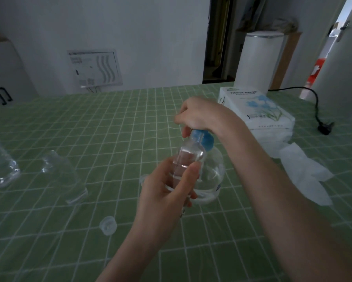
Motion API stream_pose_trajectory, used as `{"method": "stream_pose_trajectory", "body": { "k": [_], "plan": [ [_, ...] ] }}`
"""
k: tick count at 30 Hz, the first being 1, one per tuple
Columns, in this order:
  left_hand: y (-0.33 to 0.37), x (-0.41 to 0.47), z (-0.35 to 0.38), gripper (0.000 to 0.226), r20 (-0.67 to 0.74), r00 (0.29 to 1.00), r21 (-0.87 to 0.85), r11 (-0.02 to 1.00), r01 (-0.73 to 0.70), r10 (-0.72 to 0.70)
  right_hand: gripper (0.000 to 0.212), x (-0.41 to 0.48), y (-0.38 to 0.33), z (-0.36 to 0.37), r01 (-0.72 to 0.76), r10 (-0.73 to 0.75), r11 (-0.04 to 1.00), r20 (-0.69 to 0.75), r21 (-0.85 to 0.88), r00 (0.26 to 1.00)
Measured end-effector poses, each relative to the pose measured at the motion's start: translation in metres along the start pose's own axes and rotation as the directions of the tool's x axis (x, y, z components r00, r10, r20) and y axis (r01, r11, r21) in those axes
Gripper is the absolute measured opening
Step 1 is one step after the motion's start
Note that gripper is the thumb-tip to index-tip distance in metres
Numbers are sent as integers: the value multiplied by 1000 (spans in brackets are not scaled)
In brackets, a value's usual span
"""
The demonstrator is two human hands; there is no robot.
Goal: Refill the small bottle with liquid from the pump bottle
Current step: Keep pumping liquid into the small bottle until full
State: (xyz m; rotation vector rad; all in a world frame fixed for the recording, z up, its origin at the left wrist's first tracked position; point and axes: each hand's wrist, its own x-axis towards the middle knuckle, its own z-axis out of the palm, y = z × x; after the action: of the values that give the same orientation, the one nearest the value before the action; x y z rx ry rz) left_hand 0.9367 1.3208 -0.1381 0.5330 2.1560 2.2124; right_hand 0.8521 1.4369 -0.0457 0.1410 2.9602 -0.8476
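Mid-counter (110, 129), our left grip (167, 192) curls round the small bottle (189, 155), its mouth at the blue spout. Our right grip (199, 117) clasps the head of the pump bottle (213, 176). A cap (108, 225) lies near-left, with open cloth beyond it. A tissue pack (258, 110) crowds the far right.

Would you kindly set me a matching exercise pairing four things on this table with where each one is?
Things:
1. small bottle
2. blue pump head
3. clear cap
4. tissue pack

Places:
A. lying alone on the green tablecloth, near the front
B. under the right hand
C. at the back right of the table
D. held in the left hand

Pairs: 1-D, 2-B, 3-A, 4-C.
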Motion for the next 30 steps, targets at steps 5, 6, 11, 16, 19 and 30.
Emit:
{"method": "stream_pose_trajectory", "body": {
  "k": [5, 6, 11, 16, 19, 30],
  "plan": [
    [-2, -1, 0, 34, 16, 1000, -15, 1000, 15, -15, 34, -1, 5, 5, -13, 13, 1000, 23, 18, 1000],
    [-2, -2, 0, 34, 18, 1000, -10, 1000, 16, -15, 34, -1, 4, 5, -7, 7, 1000, 16, 17, 1000],
    [-2, -1, -1, 32, 24, 1000, 7, 1000, -1, 1, 29, -2, 1, 0, 41, -39, 999, -63, 17, 997],
    [-2, 0, -2, 27, 23, 1000, -2, 1000, 1, 0, 30, -1, -1, -1, 27, -26, 1000, -45, 4, 999],
    [-3, 1, -2, 34, 20, 1000, -6, 1000, 2, -2, 31, 0, -1, 0, 16, -16, 1000, -24, -2, 1000],
    [-4, -1, -1, 24, 27, 1000, 6, 1000, 9, -9, 32, -1, 2, 1, 16, -16, 1000, -28, -9, 999]
  ]
}}
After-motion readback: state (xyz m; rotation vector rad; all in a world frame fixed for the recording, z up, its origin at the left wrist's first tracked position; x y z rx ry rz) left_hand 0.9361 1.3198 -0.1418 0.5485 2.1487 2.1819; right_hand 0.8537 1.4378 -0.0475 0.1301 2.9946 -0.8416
